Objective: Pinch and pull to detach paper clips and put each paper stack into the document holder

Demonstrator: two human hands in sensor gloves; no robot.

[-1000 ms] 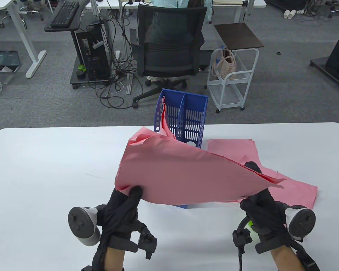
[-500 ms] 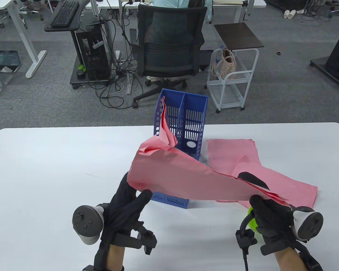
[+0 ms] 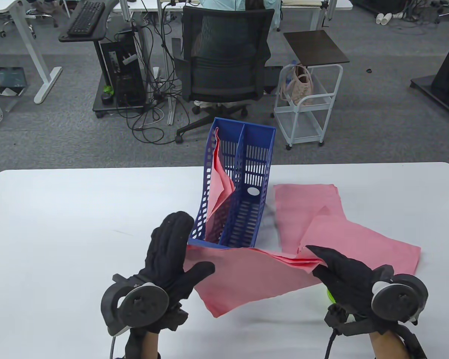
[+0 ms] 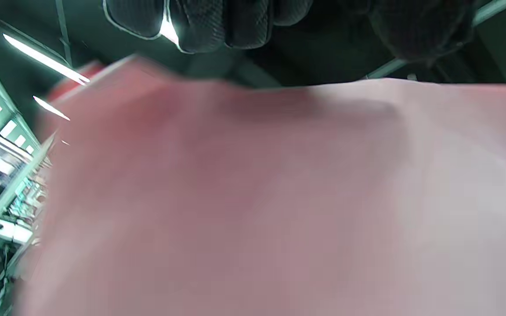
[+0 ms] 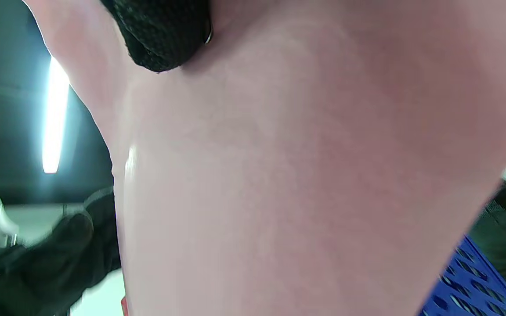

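Observation:
A blue document holder (image 3: pixel 254 164) stands mid-table with a pink sheaf (image 3: pixel 219 183) in its left compartment. A pink paper stack (image 3: pixel 247 280) lies low in front of the holder and fills the left wrist view (image 4: pixel 253 197) and the right wrist view (image 5: pixel 301 175). My left hand (image 3: pixel 187 245) hovers flat at the stack's left edge, fingers straight, thumb spread. My right hand (image 3: pixel 316 261) pinches the stack's right corner; a fingertip (image 5: pixel 160 35) presses on the paper's underside. I see no paper clip.
Two more pink stacks lie right of the holder, one far (image 3: pixel 307 198) and one nearer (image 3: pixel 381 250). A green object (image 3: pixel 329 295) peeks out under my right hand. Beyond the table's far edge are an office chair (image 3: pixel 224 63) and a white cart (image 3: pixel 307 104).
The pink stack has come down from mid-air to the table in front of the holder. My left hand has let go of its left edge and opened; my right hand still holds the right corner.

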